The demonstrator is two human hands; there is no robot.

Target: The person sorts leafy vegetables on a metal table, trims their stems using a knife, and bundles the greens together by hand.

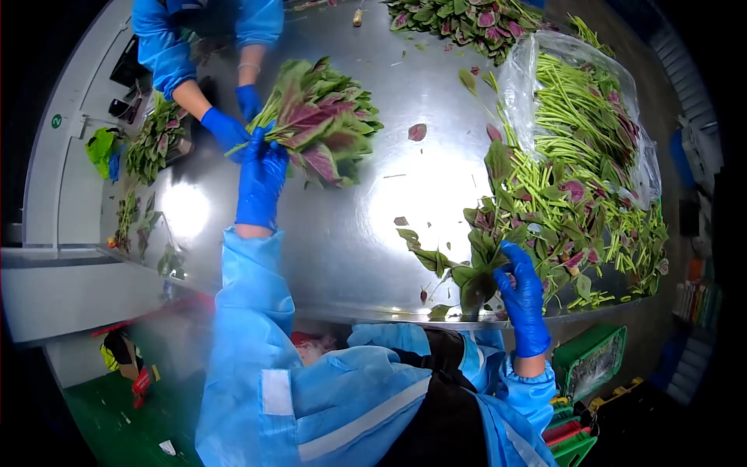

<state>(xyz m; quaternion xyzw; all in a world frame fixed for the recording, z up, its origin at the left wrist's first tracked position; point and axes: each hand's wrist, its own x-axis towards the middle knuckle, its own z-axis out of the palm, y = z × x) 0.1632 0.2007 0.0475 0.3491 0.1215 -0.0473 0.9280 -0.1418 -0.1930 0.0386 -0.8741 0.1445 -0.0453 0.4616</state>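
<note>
My left hand [262,183], in a blue glove, is closed round the stem end of a leafy bunch of red amaranth [323,124], held above the metal table. Across from me, another person's gloved left hand [247,101] and right hand [224,128] are at the same stems; how firmly they grip is hidden. My right hand [525,300], gloved too, is at the table's near edge with fingers bent and a gap between thumb and forefinger. Its tips are beside loose amaranth leaves [478,272], and I see nothing held in it.
Loose amaranth stems [537,187] cover the table's right side, partly in a clear plastic bag [517,86]. More leaves [467,23] lie at the far edge and a smaller heap [156,144] at the left. Below the table stands a green crate [591,362].
</note>
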